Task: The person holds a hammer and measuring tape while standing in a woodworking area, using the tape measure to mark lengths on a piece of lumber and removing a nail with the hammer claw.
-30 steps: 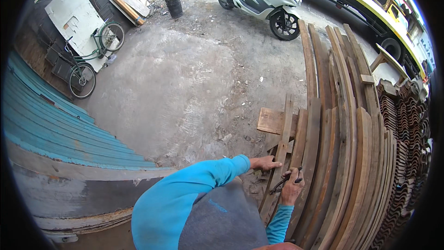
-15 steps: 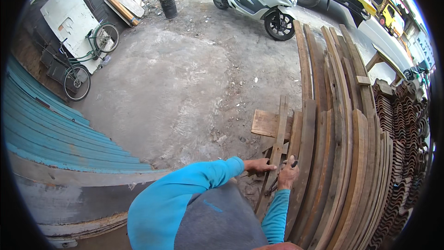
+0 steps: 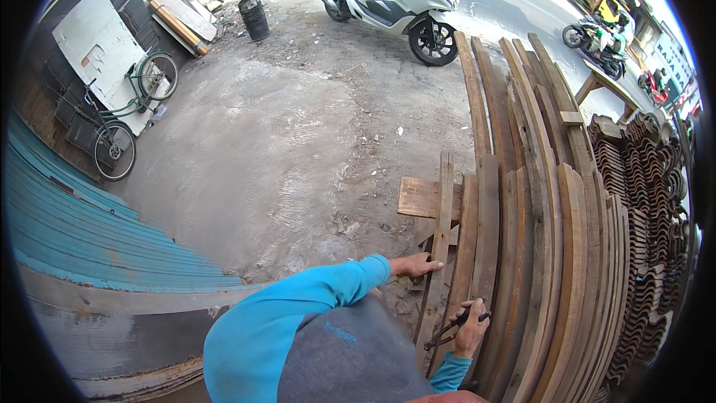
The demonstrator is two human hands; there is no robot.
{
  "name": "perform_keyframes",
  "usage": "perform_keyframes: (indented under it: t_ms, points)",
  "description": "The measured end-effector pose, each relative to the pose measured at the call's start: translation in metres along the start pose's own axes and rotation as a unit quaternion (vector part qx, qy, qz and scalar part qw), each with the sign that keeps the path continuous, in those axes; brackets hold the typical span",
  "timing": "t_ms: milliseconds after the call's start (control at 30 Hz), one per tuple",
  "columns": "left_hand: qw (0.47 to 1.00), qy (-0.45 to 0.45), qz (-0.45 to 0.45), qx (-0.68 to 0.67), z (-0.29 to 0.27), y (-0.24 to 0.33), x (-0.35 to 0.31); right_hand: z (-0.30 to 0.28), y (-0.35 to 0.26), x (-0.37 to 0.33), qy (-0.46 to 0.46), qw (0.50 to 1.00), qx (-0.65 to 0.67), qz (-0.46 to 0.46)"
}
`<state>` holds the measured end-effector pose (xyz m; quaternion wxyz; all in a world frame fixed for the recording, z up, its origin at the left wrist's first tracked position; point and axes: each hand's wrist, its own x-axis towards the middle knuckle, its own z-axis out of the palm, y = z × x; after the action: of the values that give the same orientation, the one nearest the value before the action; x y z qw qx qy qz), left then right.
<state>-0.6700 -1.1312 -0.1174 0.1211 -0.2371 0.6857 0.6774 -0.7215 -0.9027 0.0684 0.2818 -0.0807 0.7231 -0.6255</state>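
My left hand [image 3: 415, 265] is closed over the left edge of a narrow wooden batten [image 3: 441, 227], which lies lengthwise at the left side of the lumber. In my right hand [image 3: 468, 332] is a pair of dark pincers [image 3: 446, 338], held by the handles. Their jaws point left and rest at or just above the near part of the same batten; I cannot tell whether they touch it. Under the batten's farther part sits a short, wide board [image 3: 419, 198]. Long wooden planks [image 3: 514, 254] lie side by side right of my right hand.
Stacked roof tiles [image 3: 634, 254] stand right of the planks. Blue corrugated sheets [image 3: 97, 216] line the left, with a bicycle [image 3: 119, 123] beyond. A black bin [image 3: 253, 18] and a white scooter [image 3: 395, 0] stand far ahead, near a road with vehicles.
My right hand has moved nearer to me along the batten with the pincers, which now show more fully. My left hand stays on the batten. The yellow truck has moved left; motorbikes appear at right.
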Motion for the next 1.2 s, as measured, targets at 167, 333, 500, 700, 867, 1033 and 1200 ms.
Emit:
perform_keyframes:
  t_ms: [167, 333, 500, 700, 867, 1033, 1200]
  points:
    - [1.000, 0.028, 0.000, 0.010, 0.008, -0.001, -0.002, -0.055, 0.024, -0.062, 0.100, 0.993, -0.020, -0.059]
    - [0.995, 0.045, 0.038, 0.082, 0.008, -0.025, 0.014, -0.070, 0.028, -0.126, 0.217, 0.971, -0.047, -0.084]
    - [0.997, 0.062, -0.032, 0.046, 0.014, 0.008, -0.009, -0.084, 0.037, -0.168, 0.278, 0.955, -0.006, -0.101]
    - [0.992, 0.109, -0.060, -0.013, 0.023, 0.006, -0.013, -0.089, 0.029, -0.203, 0.269, 0.958, -0.032, -0.092]
    - [0.995, 0.093, -0.039, 0.019, 0.019, 0.004, -0.011, -0.088, 0.051, -0.214, 0.268, 0.956, -0.053, -0.105]
    - [0.996, 0.022, -0.091, 0.014, 0.017, 0.016, -0.020, -0.071, 0.051, -0.219, 0.304, 0.949, -0.042, -0.073]
    - [0.993, 0.000, -0.086, 0.087, -0.004, 0.003, 0.002, -0.061, 0.024, -0.203, 0.356, 0.925, 0.011, -0.133]
